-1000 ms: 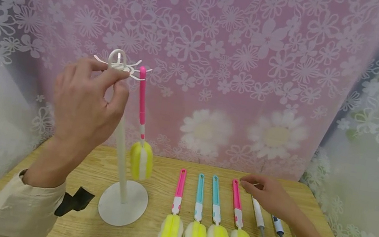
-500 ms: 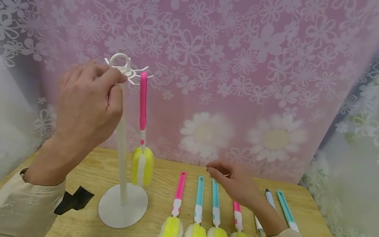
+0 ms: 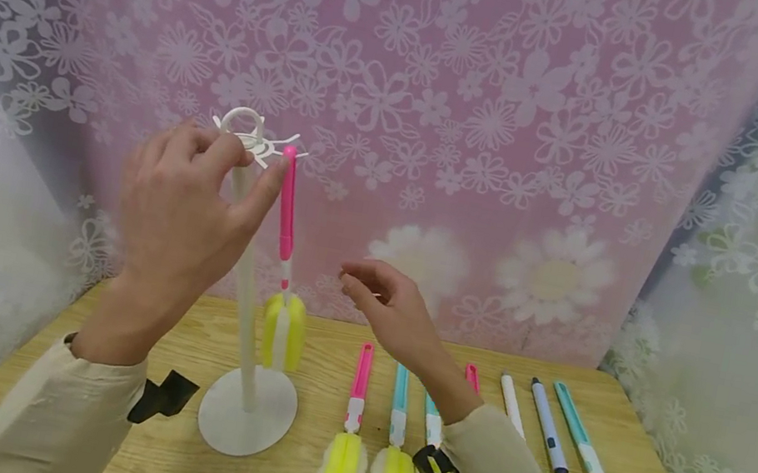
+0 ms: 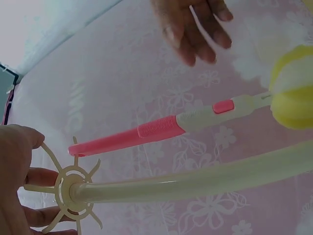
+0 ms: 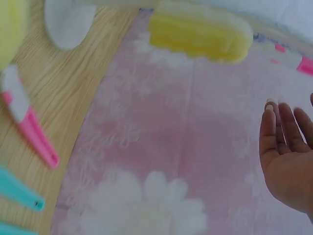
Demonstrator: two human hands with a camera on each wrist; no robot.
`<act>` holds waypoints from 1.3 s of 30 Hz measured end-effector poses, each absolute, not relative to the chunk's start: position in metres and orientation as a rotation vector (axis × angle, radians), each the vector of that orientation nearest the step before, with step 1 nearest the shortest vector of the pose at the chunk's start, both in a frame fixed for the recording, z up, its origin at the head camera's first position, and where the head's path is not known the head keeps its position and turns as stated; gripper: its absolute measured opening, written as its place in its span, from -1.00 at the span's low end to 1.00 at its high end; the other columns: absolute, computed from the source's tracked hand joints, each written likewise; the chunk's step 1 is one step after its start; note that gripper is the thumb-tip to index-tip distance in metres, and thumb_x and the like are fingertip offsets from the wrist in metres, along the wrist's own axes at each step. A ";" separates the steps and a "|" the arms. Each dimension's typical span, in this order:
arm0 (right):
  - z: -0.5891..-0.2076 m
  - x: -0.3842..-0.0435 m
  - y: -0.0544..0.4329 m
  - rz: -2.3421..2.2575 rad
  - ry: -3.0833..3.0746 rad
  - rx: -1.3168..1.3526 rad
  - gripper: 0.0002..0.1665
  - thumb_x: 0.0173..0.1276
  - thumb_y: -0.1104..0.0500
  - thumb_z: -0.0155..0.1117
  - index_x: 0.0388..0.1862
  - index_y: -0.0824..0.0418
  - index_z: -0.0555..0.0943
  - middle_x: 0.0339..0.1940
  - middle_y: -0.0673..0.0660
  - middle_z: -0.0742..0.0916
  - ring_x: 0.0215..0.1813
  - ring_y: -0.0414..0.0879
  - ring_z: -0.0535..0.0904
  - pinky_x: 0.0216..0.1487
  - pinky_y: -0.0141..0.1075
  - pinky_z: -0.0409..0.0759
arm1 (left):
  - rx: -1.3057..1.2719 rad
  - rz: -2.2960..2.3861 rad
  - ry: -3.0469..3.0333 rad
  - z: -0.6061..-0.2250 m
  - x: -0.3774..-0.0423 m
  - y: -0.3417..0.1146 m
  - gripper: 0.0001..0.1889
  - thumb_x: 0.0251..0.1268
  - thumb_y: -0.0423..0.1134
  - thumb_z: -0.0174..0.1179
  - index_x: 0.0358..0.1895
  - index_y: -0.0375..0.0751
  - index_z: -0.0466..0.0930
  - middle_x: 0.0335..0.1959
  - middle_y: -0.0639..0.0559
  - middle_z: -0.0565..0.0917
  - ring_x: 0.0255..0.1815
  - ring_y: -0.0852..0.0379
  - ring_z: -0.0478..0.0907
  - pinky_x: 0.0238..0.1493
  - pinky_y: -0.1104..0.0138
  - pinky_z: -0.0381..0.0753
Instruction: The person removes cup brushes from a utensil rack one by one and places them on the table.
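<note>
My left hand (image 3: pixel 186 228) grips the hook crown at the top of a white stand (image 3: pixel 245 306); in the left wrist view fingers pass behind the hooks (image 4: pixel 76 193) and the thumb touches a hook tip. From one hook a sponge bottle brush (image 3: pixel 288 212) with a pink handle hangs head down, right of my left hand. My right hand (image 3: pixel 392 311) is raised over the table, right of the hanging brush, its fingers loosely bent and holding nothing. In the right wrist view the hanging yellow-and-white sponge head (image 5: pixel 200 32) shows apart from my right hand.
More bottle brushes lie in a row on the wooden table (image 3: pixel 155 468): a pink one (image 3: pixel 362 373), blue ones (image 3: pixel 398 409), a white handle (image 3: pixel 509 403), a lavender handle (image 3: pixel 547 423) and a teal one (image 3: pixel 576 432). My right arm covers some. Floral cloth (image 3: pixel 461 116) stands behind.
My right hand has moved left and up from the brush handles at the right, with nothing in it. My left thumb has stretched toward the pink handle's top; the left hand stays at the hooks.
</note>
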State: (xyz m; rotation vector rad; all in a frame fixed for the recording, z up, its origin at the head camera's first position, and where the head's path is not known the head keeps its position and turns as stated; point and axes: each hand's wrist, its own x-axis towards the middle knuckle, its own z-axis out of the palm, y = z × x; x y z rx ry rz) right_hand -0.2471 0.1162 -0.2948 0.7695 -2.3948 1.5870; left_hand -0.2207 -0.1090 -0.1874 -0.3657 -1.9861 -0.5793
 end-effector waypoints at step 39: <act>-0.270 -0.249 0.071 1.590 -2.053 0.575 -0.70 0.23 0.09 0.38 -0.08 0.18 0.70 -0.29 -0.02 0.73 -0.26 -0.15 0.61 -0.16 -0.25 0.60 | -0.307 -0.541 -1.921 -0.193 -0.226 -0.102 -0.62 0.24 0.04 0.06 -0.37 -0.26 0.60 -0.24 -0.26 0.58 -0.05 -0.30 0.43 -0.09 -0.10 0.40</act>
